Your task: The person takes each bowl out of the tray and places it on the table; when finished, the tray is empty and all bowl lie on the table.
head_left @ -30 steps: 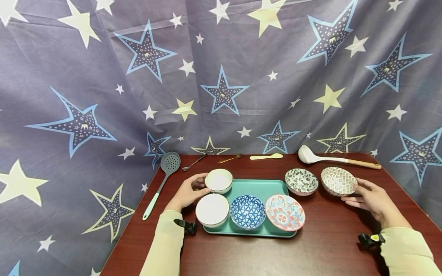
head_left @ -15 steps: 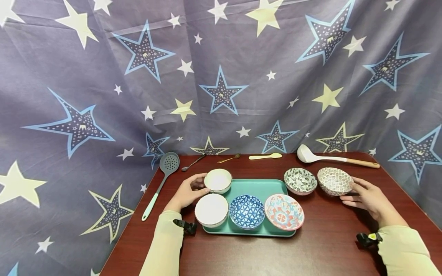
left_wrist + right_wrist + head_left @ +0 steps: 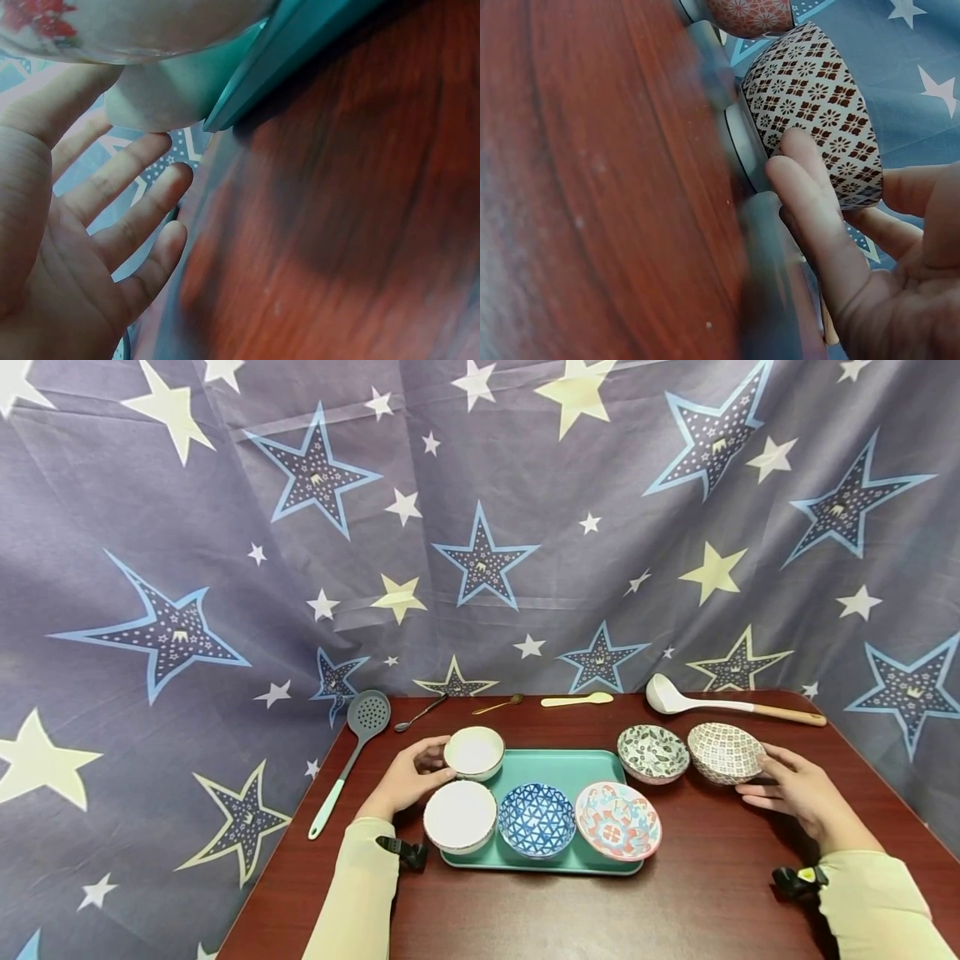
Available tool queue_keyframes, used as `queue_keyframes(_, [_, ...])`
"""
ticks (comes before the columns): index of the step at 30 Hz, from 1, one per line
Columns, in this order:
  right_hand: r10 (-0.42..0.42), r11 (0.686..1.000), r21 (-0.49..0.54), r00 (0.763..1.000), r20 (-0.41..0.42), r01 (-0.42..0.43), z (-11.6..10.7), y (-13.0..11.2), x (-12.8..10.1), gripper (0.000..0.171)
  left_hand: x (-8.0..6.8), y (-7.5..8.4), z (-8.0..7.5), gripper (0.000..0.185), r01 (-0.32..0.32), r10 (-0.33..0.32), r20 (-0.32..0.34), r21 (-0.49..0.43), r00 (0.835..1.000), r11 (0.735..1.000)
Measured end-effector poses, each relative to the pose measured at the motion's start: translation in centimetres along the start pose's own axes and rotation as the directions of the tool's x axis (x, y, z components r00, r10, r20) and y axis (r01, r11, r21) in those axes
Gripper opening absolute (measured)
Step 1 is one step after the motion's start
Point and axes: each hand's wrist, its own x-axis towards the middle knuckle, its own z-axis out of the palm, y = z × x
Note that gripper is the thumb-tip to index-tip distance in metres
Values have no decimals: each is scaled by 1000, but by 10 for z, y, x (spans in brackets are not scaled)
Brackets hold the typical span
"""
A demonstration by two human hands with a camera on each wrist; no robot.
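My left hand (image 3: 414, 770) lies at the left edge of the teal tray (image 3: 558, 762), its straight fingers (image 3: 127, 176) spread beside the rear white bowl (image 3: 474, 752) and its thumb against that bowl. My right hand (image 3: 787, 783) rests its fingertips (image 3: 802, 161) on the side of a brown-and-white patterned bowl (image 3: 726, 752) (image 3: 814, 105), which stands on the table right of the tray. Next to that bowl stands a green leaf-patterned bowl (image 3: 652, 753). Along the tray's front stand a white bowl (image 3: 460, 817), a blue bowl (image 3: 536, 820) and a red-and-blue bowl (image 3: 617, 821).
At the back of the dark red table (image 3: 675, 902) lie a white ladle (image 3: 720, 703), a cream spoon (image 3: 577, 700), two small metal spoons (image 3: 498, 704) and a slotted spoon with a mint handle (image 3: 352, 756). A star-printed cloth (image 3: 480, 527) hangs behind.
The brown patterned bowl went from tilted and raised in my right hand to standing level on the table, a little further left. My left hand stayed in place.
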Motion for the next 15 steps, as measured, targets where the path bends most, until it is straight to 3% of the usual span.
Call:
queue_keyframes(9, [20,998,-55,1000,-12,-21,0,-1,-1,25,1,-1,1,60,3,-3,1,1,1000,1000])
queue_keyframes(15, [37,980,-190,996,-87,-53,2,-5,-3,48,1,-2,1,61,0,0,-1,3,1000,1000])
